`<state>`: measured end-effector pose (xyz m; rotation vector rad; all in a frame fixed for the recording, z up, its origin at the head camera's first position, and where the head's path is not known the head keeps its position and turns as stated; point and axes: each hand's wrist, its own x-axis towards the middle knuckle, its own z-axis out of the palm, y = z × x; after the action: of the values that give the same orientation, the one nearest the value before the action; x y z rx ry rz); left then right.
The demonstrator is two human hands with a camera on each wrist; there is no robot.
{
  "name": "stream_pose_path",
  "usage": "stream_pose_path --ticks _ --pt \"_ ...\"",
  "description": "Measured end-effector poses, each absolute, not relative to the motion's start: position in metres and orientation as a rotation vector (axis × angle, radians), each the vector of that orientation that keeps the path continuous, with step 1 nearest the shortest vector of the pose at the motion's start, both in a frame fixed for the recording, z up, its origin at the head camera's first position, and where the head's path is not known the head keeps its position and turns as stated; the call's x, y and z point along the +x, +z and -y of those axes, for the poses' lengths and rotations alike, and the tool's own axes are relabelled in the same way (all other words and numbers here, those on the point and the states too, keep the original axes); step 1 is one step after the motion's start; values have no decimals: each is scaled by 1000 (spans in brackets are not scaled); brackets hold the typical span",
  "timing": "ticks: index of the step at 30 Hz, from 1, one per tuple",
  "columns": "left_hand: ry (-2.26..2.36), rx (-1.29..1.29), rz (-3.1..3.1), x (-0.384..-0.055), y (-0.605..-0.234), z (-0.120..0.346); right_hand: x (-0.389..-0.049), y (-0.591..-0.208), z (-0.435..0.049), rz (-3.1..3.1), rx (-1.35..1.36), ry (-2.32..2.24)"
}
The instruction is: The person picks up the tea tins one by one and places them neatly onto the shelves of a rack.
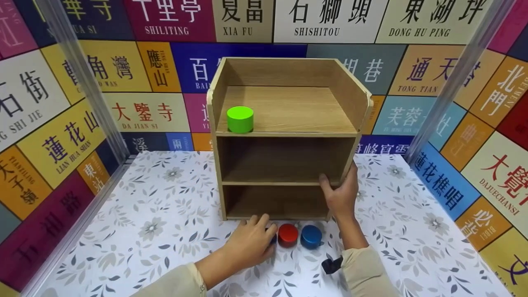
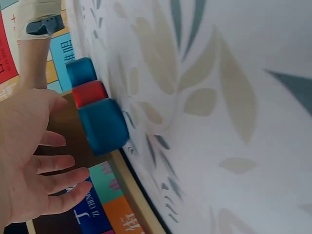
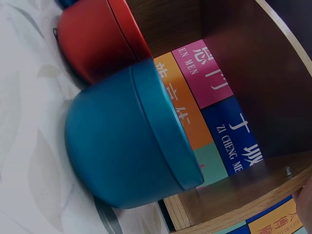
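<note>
My left hand (image 1: 251, 241) hovers by a dark blue round tin (image 2: 103, 126), its fingers loosely spread in the left wrist view. From the head view that tin is mostly hidden by the hand. Beside it on the cloth stand a red tin (image 1: 288, 235) and another blue tin (image 1: 311, 236), in a row before a wooden shelf (image 1: 284, 135). My right hand (image 1: 342, 196) grips the shelf's right side panel, thumb at the front edge and fingers behind it. A bright green tin (image 1: 240, 119) sits on the top board, near its front left corner.
The table (image 1: 136, 251) is covered with a white leaf-patterned cloth. Colourful panels with place names (image 1: 123, 115) line the walls behind and at both sides. The shelf has two compartments (image 1: 284, 159) below its top board. A black strap piece (image 1: 332, 265) hangs at the right cuff.
</note>
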<state>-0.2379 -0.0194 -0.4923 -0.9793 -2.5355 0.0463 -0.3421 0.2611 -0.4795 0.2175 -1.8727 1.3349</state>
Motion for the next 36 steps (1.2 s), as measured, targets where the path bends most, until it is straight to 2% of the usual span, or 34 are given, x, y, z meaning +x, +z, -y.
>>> stream_pose_path --ticks 18,36 --pt "-91 -932 2772 -242 -521 27 -341 -479 -258 1894 191 1354" --pt "-203 -951 2827 -245 -517 27 -341 -479 -260 1912 182 1335"
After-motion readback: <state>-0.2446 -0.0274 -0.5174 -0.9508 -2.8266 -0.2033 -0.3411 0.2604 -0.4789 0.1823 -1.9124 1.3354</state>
